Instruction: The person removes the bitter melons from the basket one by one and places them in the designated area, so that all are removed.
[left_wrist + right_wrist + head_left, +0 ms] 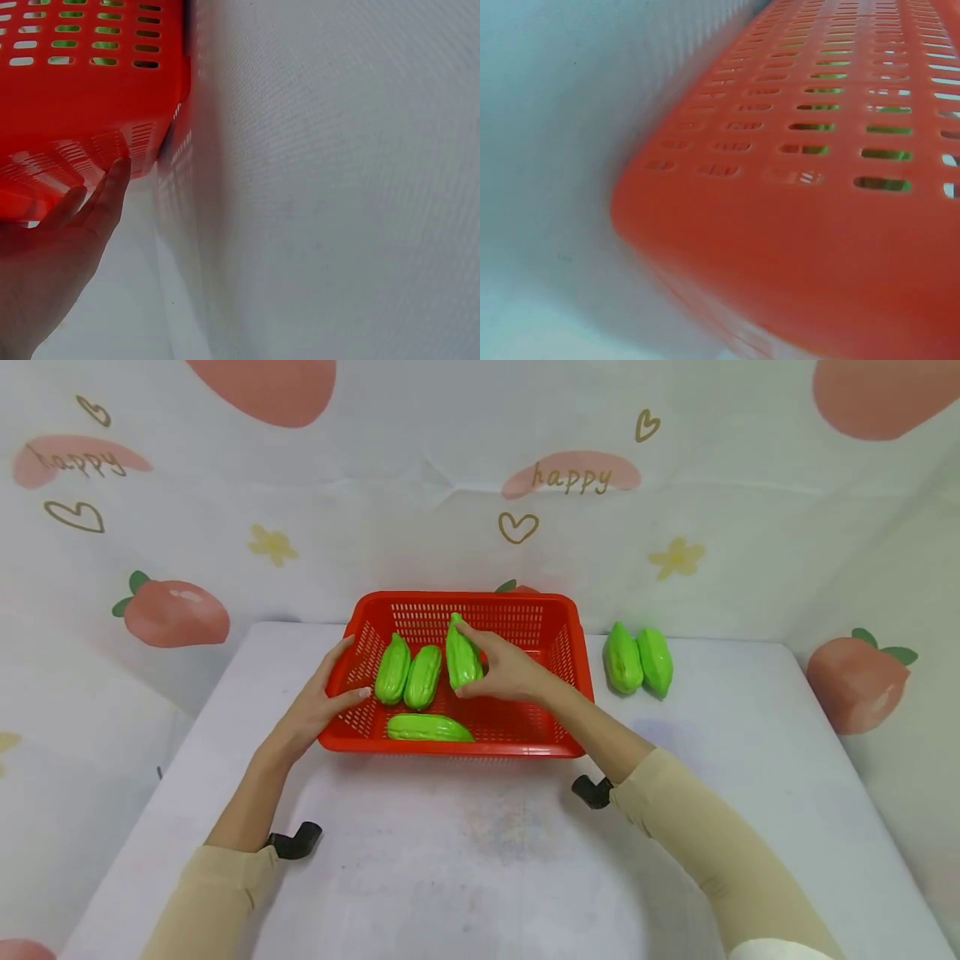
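Your white counter holds a red basket. Your left hand has its grip spread wide, fingers at the basket's left end. Your right hand has its grip pinching one green fruit mid-basket, near three other green fruits. Two more green fruits lie right of the basket.

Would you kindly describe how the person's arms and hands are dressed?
The left hand and right hand wear no gloves. The left sleeve and right sleeve are plain beige, with a white patch at the right one's upper end. A black bent piece juts out at each wrist.
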